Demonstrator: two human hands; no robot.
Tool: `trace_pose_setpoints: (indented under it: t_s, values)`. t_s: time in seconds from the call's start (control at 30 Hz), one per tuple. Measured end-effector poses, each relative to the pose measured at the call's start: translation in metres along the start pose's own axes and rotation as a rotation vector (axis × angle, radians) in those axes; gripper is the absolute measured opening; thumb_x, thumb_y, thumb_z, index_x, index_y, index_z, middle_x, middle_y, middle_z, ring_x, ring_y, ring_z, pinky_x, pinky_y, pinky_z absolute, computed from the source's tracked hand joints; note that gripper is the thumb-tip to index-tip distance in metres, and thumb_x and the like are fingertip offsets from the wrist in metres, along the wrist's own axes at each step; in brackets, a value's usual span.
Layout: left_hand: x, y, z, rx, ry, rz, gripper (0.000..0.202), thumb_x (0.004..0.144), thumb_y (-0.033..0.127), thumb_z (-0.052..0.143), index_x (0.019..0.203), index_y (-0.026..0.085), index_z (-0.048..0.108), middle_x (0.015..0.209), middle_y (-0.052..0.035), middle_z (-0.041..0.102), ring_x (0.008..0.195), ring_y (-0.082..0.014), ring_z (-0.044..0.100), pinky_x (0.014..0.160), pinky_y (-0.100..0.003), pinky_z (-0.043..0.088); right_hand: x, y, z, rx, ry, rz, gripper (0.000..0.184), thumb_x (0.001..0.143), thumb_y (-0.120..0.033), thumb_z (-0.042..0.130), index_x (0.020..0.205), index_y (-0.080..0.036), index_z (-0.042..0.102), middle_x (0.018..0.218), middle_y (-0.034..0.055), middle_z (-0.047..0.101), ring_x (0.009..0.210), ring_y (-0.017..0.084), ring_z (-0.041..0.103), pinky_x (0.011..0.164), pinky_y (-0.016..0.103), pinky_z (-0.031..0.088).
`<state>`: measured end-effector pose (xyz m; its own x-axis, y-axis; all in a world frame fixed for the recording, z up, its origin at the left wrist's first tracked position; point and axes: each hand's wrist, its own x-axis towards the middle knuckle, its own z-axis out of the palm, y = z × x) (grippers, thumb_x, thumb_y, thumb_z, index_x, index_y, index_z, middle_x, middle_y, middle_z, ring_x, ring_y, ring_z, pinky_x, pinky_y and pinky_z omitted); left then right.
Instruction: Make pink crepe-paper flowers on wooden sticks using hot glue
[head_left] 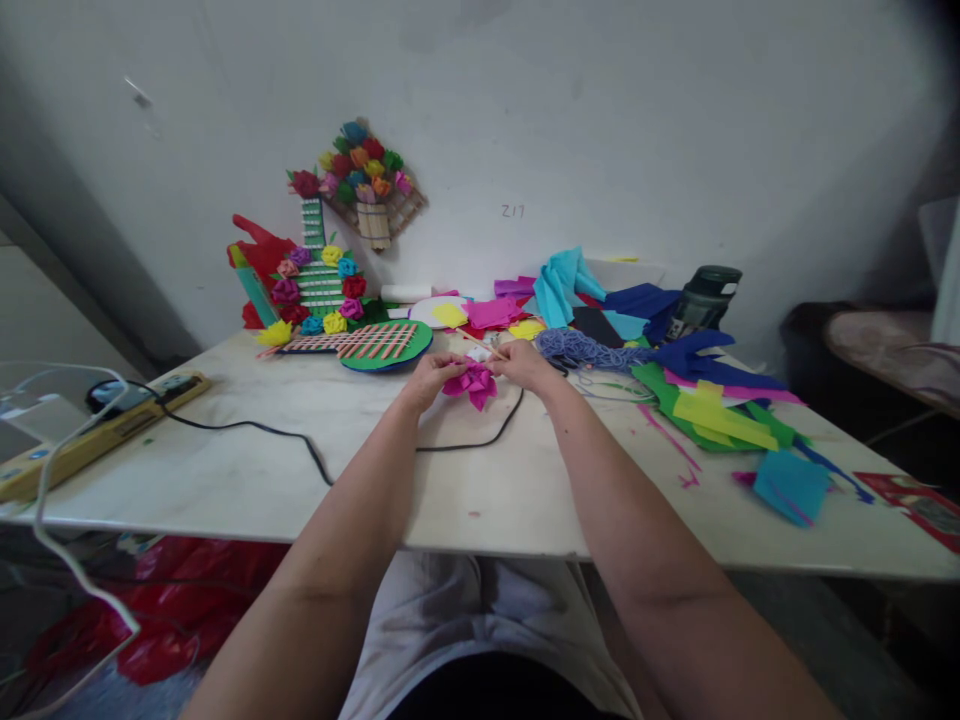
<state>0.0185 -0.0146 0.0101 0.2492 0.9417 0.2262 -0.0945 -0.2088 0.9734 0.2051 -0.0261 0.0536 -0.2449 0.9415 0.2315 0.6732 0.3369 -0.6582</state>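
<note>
To shape the magenta paper flower [476,384] well, we would do best to pinch it by the petal edges only, so that the thin paper neither creases nor tears, and to steady it with one hand while the other makes small, gentle adjustments. The flower is between our two hands, near the middle of the worktop [480,510] and just beyond the black cable [480,446]; whether it touches the surface, we cannot tell. Our left hand [430,381] has its grip drawn together, thumb and fingertips clamped on the flower's left side. Our right hand [528,366] is likewise nearly closed, its grip clamped on a thin stick [484,347] that slants over the flower, with fingertips apparently touching the right-hand petals too. The fingertips partly hide the paper, so exactly how each pinch sits is unclear.
</note>
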Motion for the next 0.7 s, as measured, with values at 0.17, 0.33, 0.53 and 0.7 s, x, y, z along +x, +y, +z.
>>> trace_pose_setpoints:
  t_s: [0.17,0.33,0.53,0.7]
  values:
    - [0.0,0.0,0.001,0.003,0.028,-0.021,0.031,0.053,0.034,0.078,0.073,0.012,0.07,0.06,-0.0036,0.065,0.052,-0.0096,0.052,0.051,-0.021,0.036,-0.001,-0.001,-0.002,-0.002,-0.018,-0.01,0.017,0.069,-0.023,0.057,0.07,-0.01,0.068,0.06,0.0004,0.059,0.058,0.01,0.049,0.057,0.021,0.037]
    - [0.0,0.0,0.002,0.013,0.04,-0.005,0.033,0.052,0.034,0.078,0.076,0.012,0.071,0.062,-0.0042,0.065,0.053,-0.0106,0.054,0.052,-0.022,0.038,-0.001,-0.002,-0.002,-0.028,-0.026,-0.007,0.016,0.068,-0.022,0.057,0.068,-0.01,0.068,0.057,-0.0007,0.057,0.056,0.01,0.047,0.055,0.021,0.035]
    - [0.0,0.001,0.001,0.044,0.068,0.038,0.031,0.052,0.035,0.079,0.072,0.013,0.071,0.059,-0.0026,0.064,0.052,-0.0101,0.052,0.053,-0.022,0.039,-0.004,-0.004,-0.008,-0.035,-0.03,-0.001,0.013,0.067,-0.016,0.055,0.067,-0.01,0.066,0.058,0.0,0.058,0.057,0.01,0.049,0.055,0.021,0.034]
    - [0.0,0.001,-0.003,0.036,0.032,0.093,0.037,0.054,0.039,0.079,0.079,0.013,0.072,0.064,-0.0034,0.065,0.054,-0.0096,0.053,0.053,-0.022,0.039,-0.006,0.003,-0.018,0.005,0.028,0.008,0.018,0.072,-0.027,0.055,0.068,-0.012,0.064,0.056,-0.0017,0.054,0.055,0.01,0.045,0.055,0.022,0.033]
